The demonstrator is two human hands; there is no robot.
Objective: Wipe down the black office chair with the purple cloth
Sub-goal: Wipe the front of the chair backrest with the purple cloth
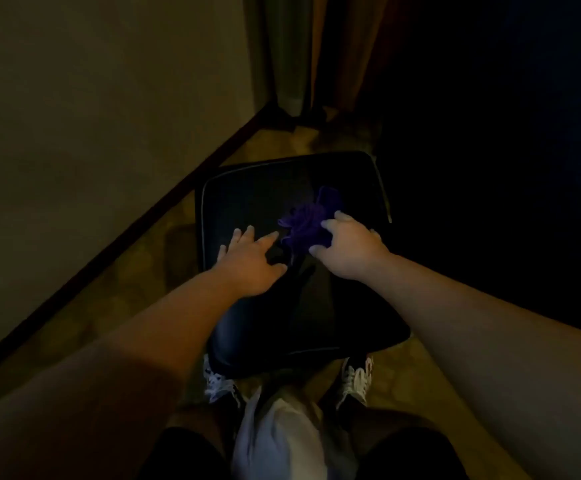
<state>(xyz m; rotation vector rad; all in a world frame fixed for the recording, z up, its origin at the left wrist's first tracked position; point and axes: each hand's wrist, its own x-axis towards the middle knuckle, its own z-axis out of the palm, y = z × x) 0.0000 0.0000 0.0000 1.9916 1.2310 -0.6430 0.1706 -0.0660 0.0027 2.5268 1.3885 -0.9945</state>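
Dim shot, plain wall (pixel 91 116) fills the upper left of the frame, dark baseboard runs diagonally down to lower left, patterned floor (pixel 136 271) beside it. Centre frame: black office chair (pixel 247 199), padded surface seen from above, near edge over the person's two shoes (pixel 218 382) at lower centre. Left hand (pixel 247 261) lies released on the left-centre of the pad, fingers spread and fairly straight, palm down, holding nothing, looks like it just braces the chair. Just right of its fingertips, apart from them, sits the purple cloth (pixel 303 223), bunched up on the pad a bit right of centre; its long axis runs from the bunch up toward the upper right corner of the pad, where a darker tail trails off. Right hand (pixel 349 247) is on the cloth's right side, fingers curled over the bunch, grasping it against the pad. So right hand is the working one, cloth directly under it; most bare pad lies to the left and toward the bottom of the frame, so the wipe likely sweeps that way. Far right of frame too dark to read
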